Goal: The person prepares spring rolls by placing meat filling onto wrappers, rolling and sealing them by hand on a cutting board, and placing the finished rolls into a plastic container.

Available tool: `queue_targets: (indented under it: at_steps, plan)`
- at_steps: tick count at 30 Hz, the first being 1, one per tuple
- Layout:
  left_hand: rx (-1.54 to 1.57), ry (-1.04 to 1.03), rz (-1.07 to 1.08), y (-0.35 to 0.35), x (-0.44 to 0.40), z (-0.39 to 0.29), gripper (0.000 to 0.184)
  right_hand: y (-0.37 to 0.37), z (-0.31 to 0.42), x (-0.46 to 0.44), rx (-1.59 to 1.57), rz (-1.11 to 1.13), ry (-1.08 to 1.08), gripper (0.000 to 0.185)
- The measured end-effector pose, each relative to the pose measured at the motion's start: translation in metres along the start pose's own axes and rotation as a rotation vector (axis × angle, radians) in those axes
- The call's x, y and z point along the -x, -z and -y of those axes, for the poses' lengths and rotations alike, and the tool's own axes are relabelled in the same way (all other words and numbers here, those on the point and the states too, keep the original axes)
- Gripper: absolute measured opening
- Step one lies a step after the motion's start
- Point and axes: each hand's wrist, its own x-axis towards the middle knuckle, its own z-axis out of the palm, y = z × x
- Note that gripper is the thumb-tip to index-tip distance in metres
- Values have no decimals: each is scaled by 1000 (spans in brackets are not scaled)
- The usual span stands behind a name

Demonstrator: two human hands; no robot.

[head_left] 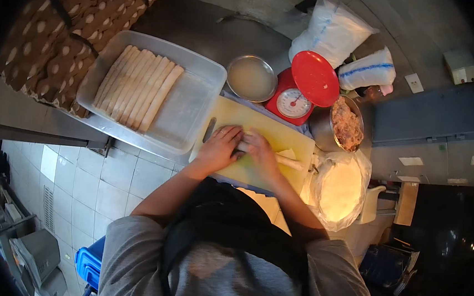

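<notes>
One grey worktop [240, 37] spans the upper middle of the frame, carrying everything I work with. Largest on it is my translucent plastic tub [196, 106], left of centre, with a row of long pale rolls [136, 87] packed side by side in its left part. Next comes my yellow cutting board [240, 112], at the centre, right in front of me. A bulging white bag [332, 33] stands at the upper right; lower down on the right, a round stack of pale sheets [339, 192] sits in clear plastic. Between them are my red scale [293, 102], its red pan tilted, and a metal bowl [319, 132] of pinkish filling [346, 126]. A smaller bowl [252, 78] of cloudy liquid sits between tub and scale.

My hands are close together on the board. The left hand [221, 148] lies palm down, fingers nearly straight; the right hand [258, 149] is bent over beside it — whether they grip or only press, I cannot tell. Smallest is the pale roll [290, 161] on the board, partly under my hands — its loose end shows to their right.
</notes>
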Motion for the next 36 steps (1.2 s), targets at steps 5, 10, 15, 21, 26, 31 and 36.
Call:
queue_targets:
  at_steps: [5,10,15,21,26,31,36]
  plan:
    - [19,-1,-16,-1,1,0,63,14,18,7,561,129,52,70]
    - [4,7,2,0,0,0,63,10,16,0,513,141,154,75]
    - [12,31,-13,-1,0,-1,62,21,18,1,571,53,101,72]
    - [8,15,-27,-2,0,1,61,33,4,0,577,56,59,66]
    - [17,16,-30,-2,0,0,61,36,10,3,505,37,104,57]
    - [-9,11,-26,-2,0,1,61,38,8,8,462,96,127,45]
    - [2,16,-15,1,0,-1,61,47,8,8,477,91,149,38]
